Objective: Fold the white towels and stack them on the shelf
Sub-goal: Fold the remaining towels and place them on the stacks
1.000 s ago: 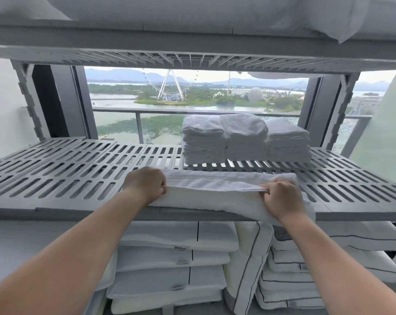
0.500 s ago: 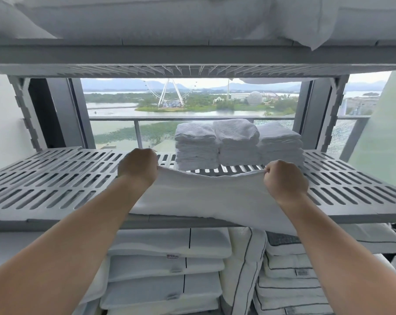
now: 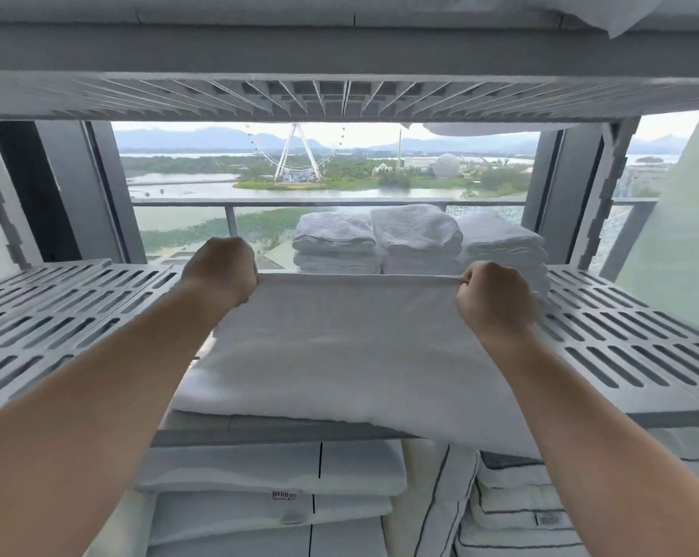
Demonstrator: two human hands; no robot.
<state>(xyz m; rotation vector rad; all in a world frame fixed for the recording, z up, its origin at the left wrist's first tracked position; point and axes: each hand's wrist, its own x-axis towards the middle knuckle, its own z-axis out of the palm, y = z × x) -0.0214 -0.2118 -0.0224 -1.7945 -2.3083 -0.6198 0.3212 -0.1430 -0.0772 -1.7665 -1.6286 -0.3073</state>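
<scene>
- Two bare hands are raised at arm's length, the left hand (image 3: 219, 271) at 10 o'clock and the right hand (image 3: 494, 301) at 2 o'clock. They are well apart, each a fist clamped on a far corner of the white terry towel (image 3: 352, 355).
- The towel's far edge is taut between the fists. Its near fold lies at 6 o'clock on the grey slotted plastic shelf (image 3: 58, 315), overhanging the front lip.
- Three stacks of folded white towels (image 3: 416, 239) stand side by side at 12 o'clock, just behind the held edge.
- White pillows (image 3: 267, 472) fill the tier below.
- A wide window (image 3: 187, 186) behind shows water and a Ferris wheel (image 3: 295, 154).
</scene>
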